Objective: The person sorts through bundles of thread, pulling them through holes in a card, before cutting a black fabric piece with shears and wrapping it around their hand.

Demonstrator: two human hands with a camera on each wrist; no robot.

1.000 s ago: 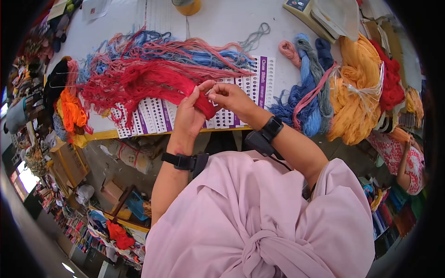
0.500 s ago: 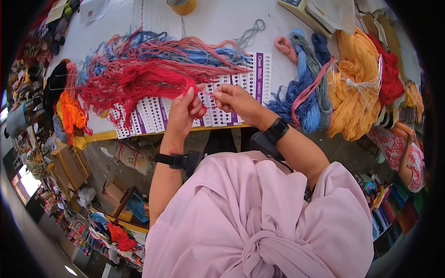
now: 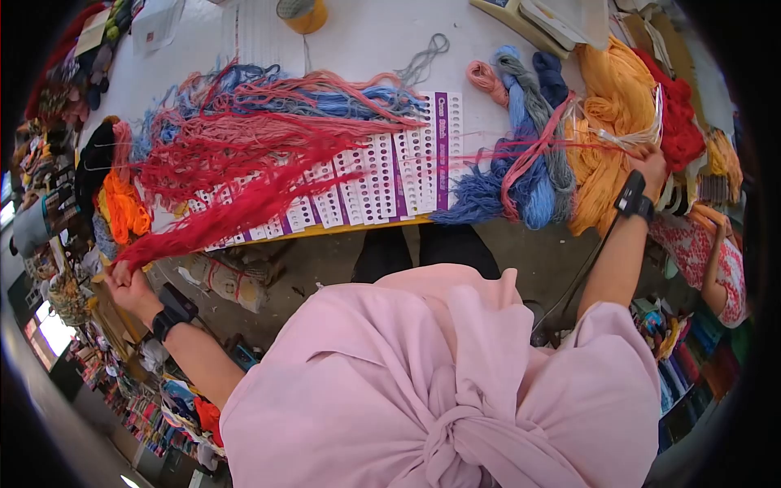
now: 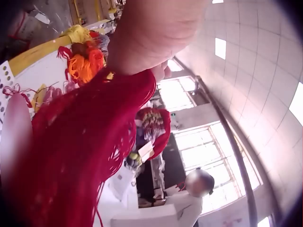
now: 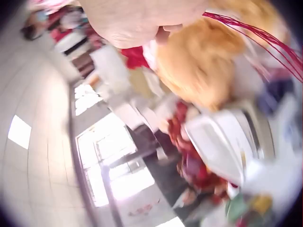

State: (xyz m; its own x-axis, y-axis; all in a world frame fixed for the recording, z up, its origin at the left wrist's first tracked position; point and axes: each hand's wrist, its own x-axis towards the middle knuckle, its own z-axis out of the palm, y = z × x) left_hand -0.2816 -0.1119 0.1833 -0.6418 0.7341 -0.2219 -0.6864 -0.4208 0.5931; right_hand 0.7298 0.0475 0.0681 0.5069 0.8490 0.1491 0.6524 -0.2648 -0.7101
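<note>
In the head view my left hand (image 3: 133, 291), far left beyond the table's front edge, grips one end of a red thread hank (image 3: 232, 218). The hank stretches slanting up across the table front. In the left wrist view the hank (image 4: 78, 142) hangs in a thick mass below the hand. Far to the right, my right hand (image 3: 649, 169) pinches a few thin red strands (image 5: 255, 32), drawn taut leftward over the orange hank (image 3: 606, 106). Pink and blue loose threads (image 3: 268, 130) lie on punched white cards (image 3: 442, 154) with purple bands.
Blue hanks (image 3: 537, 191) and a small pink coil (image 3: 486, 81) lie right of the cards. A scale (image 3: 529, 28) and a yellow tub (image 3: 301, 15) stand at the back. Orange thread (image 3: 126, 207) hangs at the left corner. Another person (image 3: 704, 260) is at the right.
Both hands were close together over the cards, working at the red hank. They have since spread wide apart, the left drawing the hank leftward, the right pulling thin red strands rightward.
</note>
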